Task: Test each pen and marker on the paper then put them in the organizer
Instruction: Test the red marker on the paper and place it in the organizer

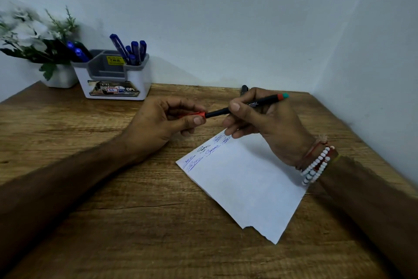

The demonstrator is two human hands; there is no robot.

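- The step in hand looks like capping or uncapping: the right hand (267,125) is curled around the black barrel of a pen (246,106), held level above the far edge of the paper (244,179), while the left hand (167,120) pinches the red cap (195,115) at the pen's left end between thumb and fingers.
- Whether the cap is going on or coming off cannot be told; it sits at the tip end, seemingly touching the barrel.
- The paper lies on the bench (90,165) to the right of centre, with several blue scribbles and one dark one along its far left edge; the rest of the sheet is bare, so there is room for another test mark.
- If the pen is untested, the next move calls for pulling the cap free and bringing the tip down onto bare paper; if tested, pressing the cap home and carrying the pen to the organizer (114,77).
- The organizer stands at the far left against the wall, well apart from the hands, with blue pens (133,51) upright in its right compartment and more in its left.
- A dark marker (244,89) lies just beyond the right hand, partly hidden, probably awaiting its turn.
- A pot of white flowers (34,39) crowds the organizer's left side; a reach there should come from the near right.
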